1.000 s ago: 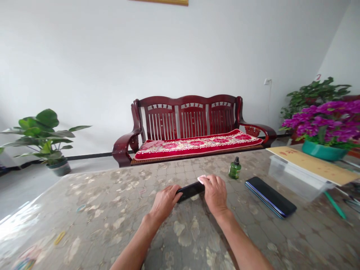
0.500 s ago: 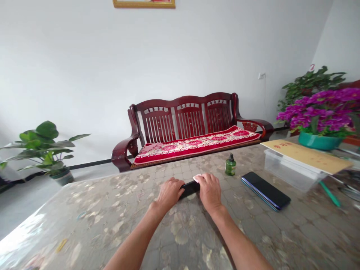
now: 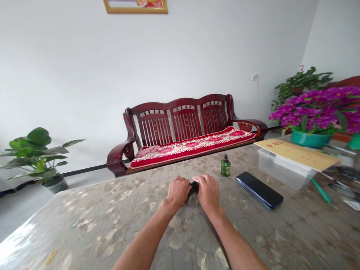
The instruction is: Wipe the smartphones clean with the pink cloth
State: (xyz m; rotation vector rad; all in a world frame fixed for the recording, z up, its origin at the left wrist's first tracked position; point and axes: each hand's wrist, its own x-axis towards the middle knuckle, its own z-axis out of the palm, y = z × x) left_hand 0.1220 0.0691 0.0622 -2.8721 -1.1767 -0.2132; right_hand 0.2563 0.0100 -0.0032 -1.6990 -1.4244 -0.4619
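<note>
Between my two hands, just above or on the patterned tablecloth, is a slim black object (image 3: 193,188). Its kind is not clear, since fingers cover both its ends. My left hand (image 3: 179,192) is closed around its left part. From the other side my right hand (image 3: 208,191) grips the right part, with a small white bit (image 3: 195,179) showing at its fingertips. A narrow dark stretch of the object shows in the gap between the hands. A green bottle (image 3: 225,166) with a black cap stands upright beyond my right hand. Right of that hand lies a dark smartphone (image 3: 260,190).
On the right of the table (image 3: 112,213) are a clear plastic box (image 3: 281,170) under a tan folder (image 3: 298,153), a green pen (image 3: 321,190) and purple flowers in a teal pot (image 3: 311,138). A yellow piece (image 3: 51,257) lies at front left. A wooden bench (image 3: 184,123) stands behind.
My left hand has moved right along the black object, closer to my right hand, so less of it shows. The view has swung slightly right.
</note>
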